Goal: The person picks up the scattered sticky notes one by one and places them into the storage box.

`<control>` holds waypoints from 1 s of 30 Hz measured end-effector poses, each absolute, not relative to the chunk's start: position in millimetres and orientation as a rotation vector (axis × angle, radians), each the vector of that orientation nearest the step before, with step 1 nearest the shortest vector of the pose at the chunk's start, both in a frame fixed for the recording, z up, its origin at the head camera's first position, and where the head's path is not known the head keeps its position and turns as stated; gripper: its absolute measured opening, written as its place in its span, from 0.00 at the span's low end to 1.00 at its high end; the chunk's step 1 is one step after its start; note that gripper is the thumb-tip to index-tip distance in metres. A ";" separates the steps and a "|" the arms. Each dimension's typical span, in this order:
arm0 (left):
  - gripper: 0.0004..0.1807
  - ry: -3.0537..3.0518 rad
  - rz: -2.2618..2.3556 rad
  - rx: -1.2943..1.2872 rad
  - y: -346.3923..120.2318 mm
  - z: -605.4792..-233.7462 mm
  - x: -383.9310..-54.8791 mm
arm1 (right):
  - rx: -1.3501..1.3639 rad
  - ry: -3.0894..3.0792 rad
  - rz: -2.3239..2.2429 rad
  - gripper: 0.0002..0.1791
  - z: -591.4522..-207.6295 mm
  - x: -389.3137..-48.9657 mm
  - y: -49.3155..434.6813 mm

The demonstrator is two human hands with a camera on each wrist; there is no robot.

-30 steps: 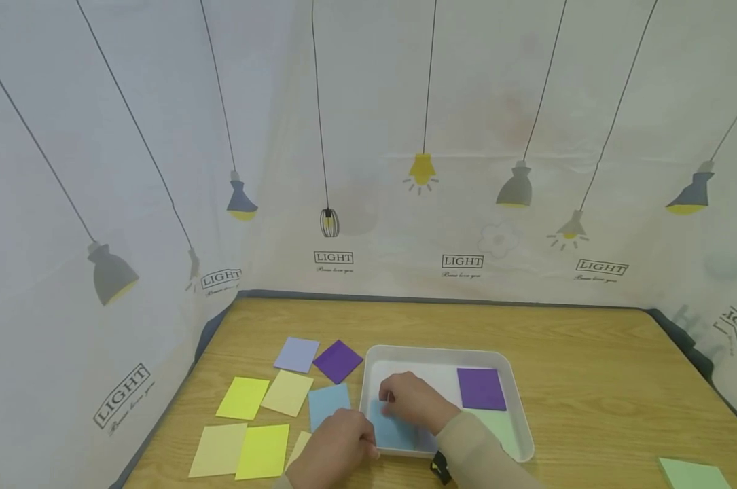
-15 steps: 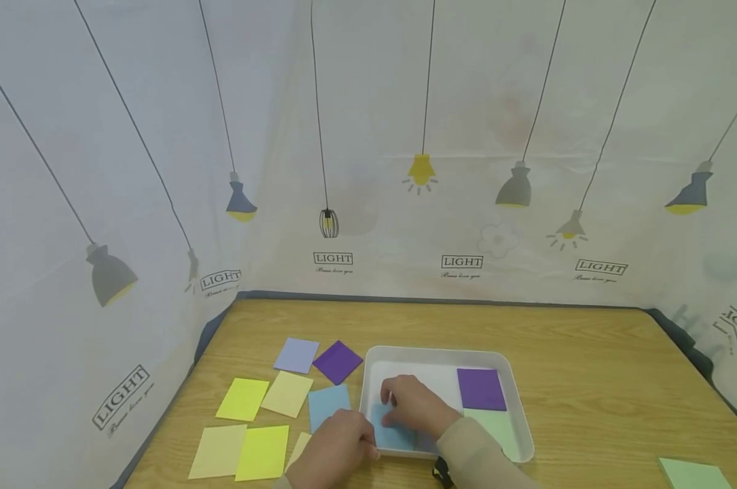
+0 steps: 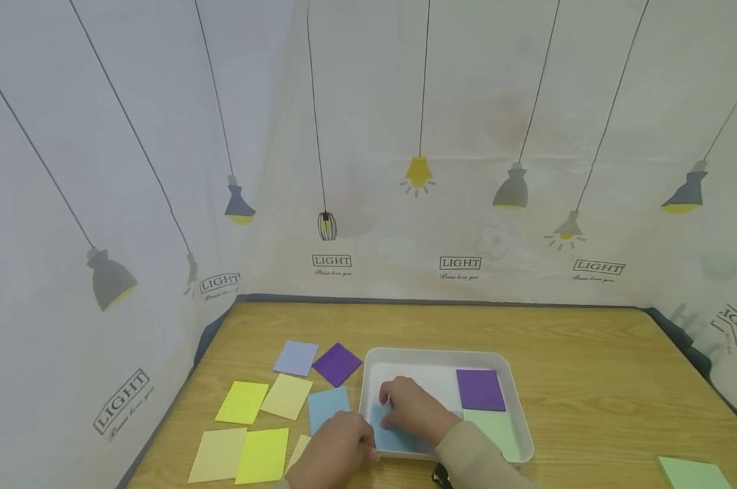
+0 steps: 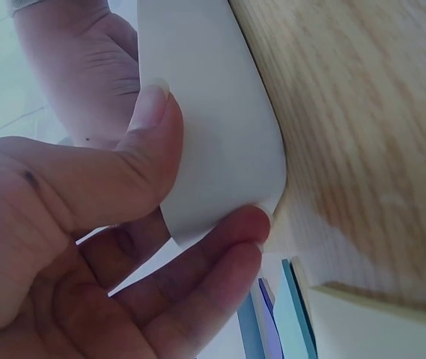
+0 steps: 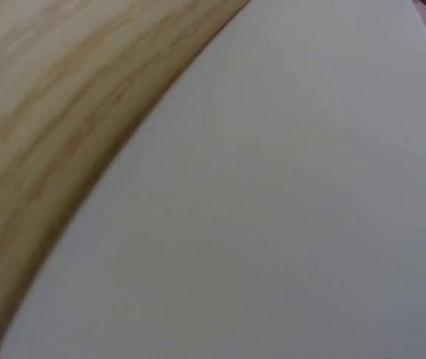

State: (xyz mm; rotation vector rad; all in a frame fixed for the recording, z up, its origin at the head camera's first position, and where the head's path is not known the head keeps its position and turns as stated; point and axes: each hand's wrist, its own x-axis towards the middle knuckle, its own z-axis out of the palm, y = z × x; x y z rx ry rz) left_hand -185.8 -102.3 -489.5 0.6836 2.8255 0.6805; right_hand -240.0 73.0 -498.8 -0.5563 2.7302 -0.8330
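A white tray (image 3: 432, 352) sits on the table with its long side toward me. My left hand (image 3: 337, 445) grips its near left corner; in the left wrist view the thumb lies on the outer wall (image 4: 213, 120) and other fingers wrap the corner. Inside the tray, my right hand (image 3: 418, 411) has bent fingertips on a light blue sticky note (image 3: 394, 440) in the near left corner, thumb and forefinger apart. A lavender note beside it is mostly hidden by that hand. On the tray's right side lie a purple note (image 3: 481, 390) and a pale green note (image 3: 493, 432).
Left of the tray lie a lavender note (image 3: 296, 358), a purple note (image 3: 337, 364), a blue note (image 3: 328, 406) and several yellow and cream notes (image 3: 262, 455). A pale green pad (image 3: 693, 473) is at the near right. Printed cloth walls (image 3: 380, 224) surround the table.
The right hand's fingers have spread slightly apart over the blue note. Its position in the tray is nearly the same, and the left hand keeps its grip on the corner.
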 end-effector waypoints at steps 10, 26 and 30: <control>0.08 2.838 0.669 0.684 -100.4 -487.8 -184.3 | -0.473 2.761 -0.939 0.10 -487.7 -236.3 93.6; 0.08 2.833 0.728 0.700 -101.6 -486.3 -181.4 | -0.291 2.811 -1.006 0.08 -481.6 -227.2 147.1; 0.09 2.826 0.744 0.686 -102.4 -487.6 -181.2 | -0.277 2.829 -1.010 0.08 -483.2 -223.7 158.5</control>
